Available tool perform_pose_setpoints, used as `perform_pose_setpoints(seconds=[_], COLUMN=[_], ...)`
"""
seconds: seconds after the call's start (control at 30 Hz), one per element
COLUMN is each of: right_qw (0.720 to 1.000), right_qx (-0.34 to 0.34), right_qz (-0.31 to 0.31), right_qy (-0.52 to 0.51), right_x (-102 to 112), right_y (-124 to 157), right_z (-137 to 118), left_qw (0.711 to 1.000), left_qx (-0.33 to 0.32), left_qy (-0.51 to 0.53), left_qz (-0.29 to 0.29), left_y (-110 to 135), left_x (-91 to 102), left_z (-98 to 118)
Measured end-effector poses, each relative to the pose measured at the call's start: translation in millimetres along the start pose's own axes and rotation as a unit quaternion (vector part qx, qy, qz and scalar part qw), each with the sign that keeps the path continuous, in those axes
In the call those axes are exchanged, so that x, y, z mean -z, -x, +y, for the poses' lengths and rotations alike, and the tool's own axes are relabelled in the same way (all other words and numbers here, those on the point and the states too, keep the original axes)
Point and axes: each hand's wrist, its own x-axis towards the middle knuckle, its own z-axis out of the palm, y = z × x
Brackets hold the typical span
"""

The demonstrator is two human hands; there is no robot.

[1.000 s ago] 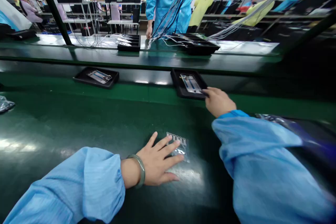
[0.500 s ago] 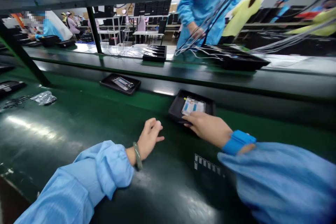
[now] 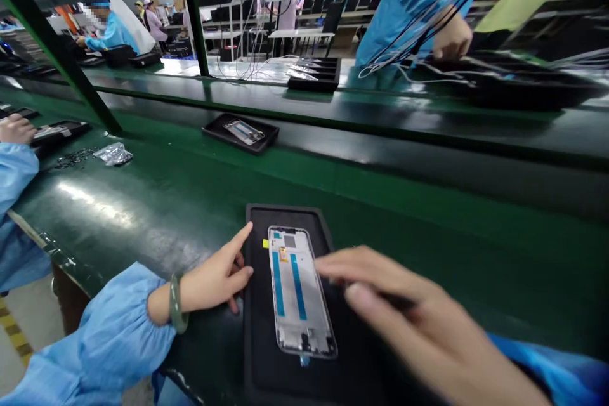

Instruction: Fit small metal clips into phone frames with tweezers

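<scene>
Right in front of me lies a black tray [image 3: 259, 374] holding a silver phone frame [image 3: 314, 304]. Two blue strips run along the frame, with a small orange flex piece near its top and a yellow tab sticking out at the left. My left hand [image 3: 216, 276] is at the tray's left rim, index finger stretched out against it and the other fingers loosely bent, holding nothing. Over the tray's right side hovers my right hand [image 3: 404, 304], slightly blurred, with thumb and fingers apart. Its fingertips are at the frame's right edge; whether they touch it I cannot tell.
Another black tray [image 3: 214, 130] with a phone frame stands farther back. At left are a clear plastic bag [image 3: 113, 154], small dark parts [image 3: 73, 158] and a co-worker's hand [image 3: 16, 130] by a tray. Behind the raised ledge [image 3: 361, 133], another person's hand [image 3: 451, 35] is among cables.
The tray with the phone frame has come from the back of the bench to just before me. My left hand has moved to its left rim, and my right hand has left its front edge.
</scene>
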Motion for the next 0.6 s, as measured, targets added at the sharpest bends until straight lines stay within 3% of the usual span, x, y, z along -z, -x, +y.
perform_pose_setpoints(seconds=[0.07,0.13,0.2,0.27,0.4,0.5,0.6], right_qw=[0.983,0.943,0.902,0.876,0.849,0.844,0.856], right_qx=[-0.090,-0.170,-0.217,-0.227,-0.237,-0.242,-0.235], right_qz=[0.113,0.177,0.181,0.160,0.160,0.166,0.183], right_qy=[-0.112,-0.224,-0.326,-0.395,-0.444,-0.449,-0.422], right_x=[7,4,-7,-21,-44,-54,-60], right_y=[-10,-18,-23,-25,-24,-21,-19], right_z=[9,17,21,23,26,30,36], left_qw=[0.999,0.987,0.962,0.946,0.966,0.982,0.984], left_qx=[0.003,-0.017,-0.043,-0.063,-0.134,-0.130,-0.115], left_qy=[-0.054,-0.157,-0.269,-0.316,-0.190,-0.048,0.016], left_qz=[-0.008,-0.007,0.009,0.044,0.115,0.126,0.132], left_y=[20,34,42,42,28,14,7], left_x=[-4.8,-7.5,-8.5,-9.8,-19.4,-30.5,-37.9], left_z=[-5,-6,-1,7,22,24,21])
